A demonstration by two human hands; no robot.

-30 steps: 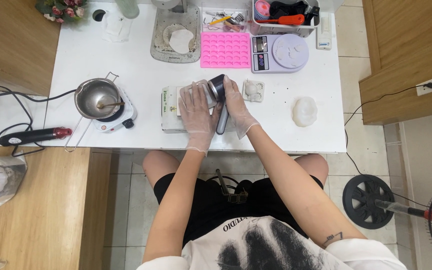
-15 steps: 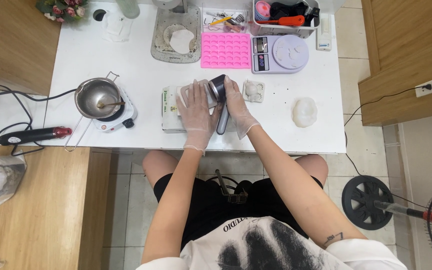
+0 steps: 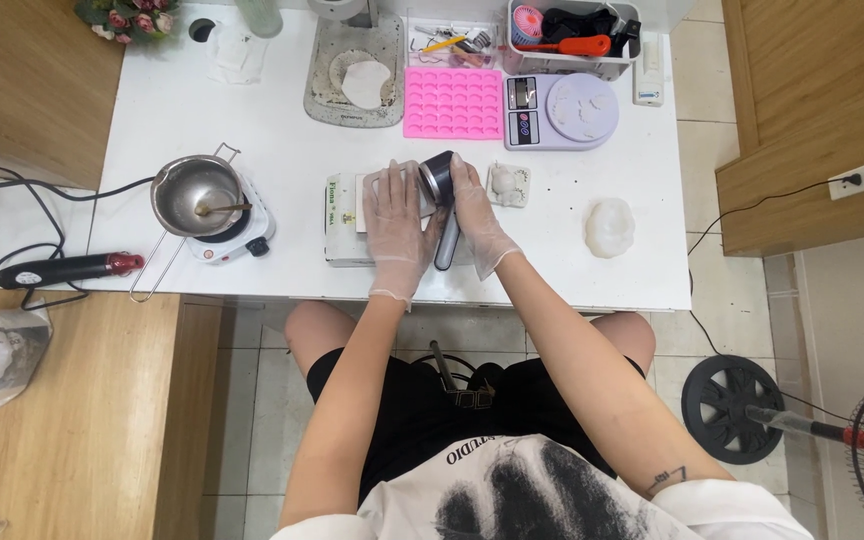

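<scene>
While the gloved left hand (image 3: 399, 228) lies flat, fingers spread, pinning the white rectangular box (image 3: 344, 218) to the white worktop (image 3: 282, 120), the gloved right hand (image 3: 476, 220) is wrapped around a dark grey handheld heat tool (image 3: 441, 195), nozzle on the box top. Both forearms reach straight forward, wrists low. Beside it: small white mould (image 3: 508, 184), pink silicone mould (image 3: 454, 102).
</scene>
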